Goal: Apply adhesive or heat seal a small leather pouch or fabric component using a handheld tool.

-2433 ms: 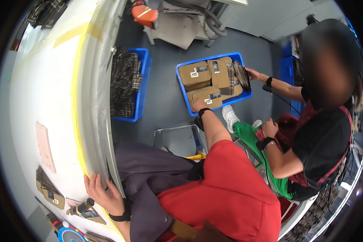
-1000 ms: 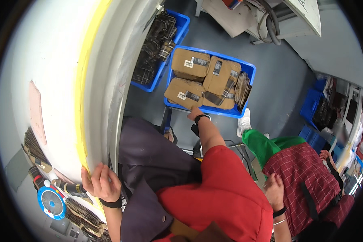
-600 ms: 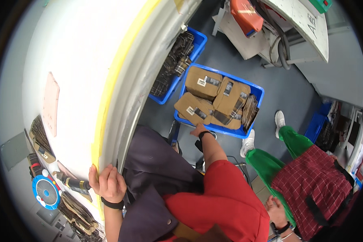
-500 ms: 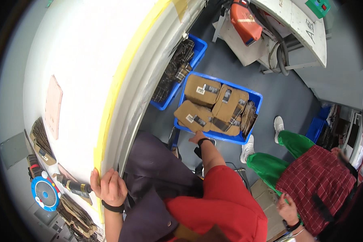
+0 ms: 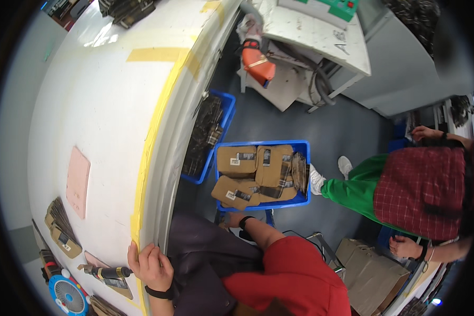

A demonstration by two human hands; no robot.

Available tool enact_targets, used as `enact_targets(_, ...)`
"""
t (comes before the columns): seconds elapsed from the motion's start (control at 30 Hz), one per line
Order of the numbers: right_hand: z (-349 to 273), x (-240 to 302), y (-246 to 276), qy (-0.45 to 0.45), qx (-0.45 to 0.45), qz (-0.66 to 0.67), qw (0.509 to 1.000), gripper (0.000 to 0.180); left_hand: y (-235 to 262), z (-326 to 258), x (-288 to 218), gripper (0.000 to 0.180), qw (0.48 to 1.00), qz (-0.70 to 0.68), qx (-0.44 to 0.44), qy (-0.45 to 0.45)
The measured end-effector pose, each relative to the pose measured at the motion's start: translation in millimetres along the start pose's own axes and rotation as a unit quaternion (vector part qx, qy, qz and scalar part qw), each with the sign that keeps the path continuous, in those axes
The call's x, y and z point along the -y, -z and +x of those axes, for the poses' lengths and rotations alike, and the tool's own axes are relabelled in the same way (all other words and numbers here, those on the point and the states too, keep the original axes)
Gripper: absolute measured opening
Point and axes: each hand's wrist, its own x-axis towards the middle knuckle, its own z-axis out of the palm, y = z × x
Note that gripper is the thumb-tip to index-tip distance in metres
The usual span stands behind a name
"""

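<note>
My left hand (image 5: 154, 269) is closed over the taped edge of the white table (image 5: 105, 110), fingertips on top. My right hand (image 5: 231, 219) hangs low beside my dark-clothed lap, just on the near side of a blue bin (image 5: 308, 181). Its fingers are partly hidden, and whether it touches the bin or the metal frame there I cannot tell. In that bin lie several stacks of flat brown fabric pieces (image 5: 237, 171) with dark and white labels, plus a bundle of plaid pieces (image 5: 299, 171) along the right wall.
Another blue bin (image 5: 230, 108) with dark plaid cloth stands partly under the table. A person in a checked top (image 5: 418, 189) and green trousers is at the right. An orange nozzle (image 5: 258, 63) hangs by a white bench (image 5: 316, 31). A fan (image 5: 70, 296) and black-handled tool (image 5: 110, 273) lie on the table.
My view has swung, so the table shows more and the bins sit lower. My right hand has drawn back from the bin's near rim toward my lap. The other person's posture has shifted.
</note>
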Motion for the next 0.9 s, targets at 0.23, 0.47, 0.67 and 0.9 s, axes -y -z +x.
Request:
enact_targets(0.23, -36, -20, 89, -0.006, -0.071, 0.085, 0.994, 0.077, 11, 9, -5, 0.013, 0.997, -0.075, 0.002, -0.009)
enact_targets(0.47, -75, -38, 174, 0.023, -0.474, 0.137, 0.870, 0.077, 26, 4, -7, 0.011, 0.989, -0.148, -0.003, -0.024)
enact_targets(0.67, -153, 53, 364, 0.244, -0.473, 0.360, 0.766, 0.088, 27, 4, -4, 0.011, 0.988, -0.151, -0.002, -0.021)
enact_targets(0.9, -202, 101, 381, 0.245, -0.415, 0.426, 0.766, 0.068, 38, 1, -5, 0.009, 0.989, -0.147, -0.009, -0.030)
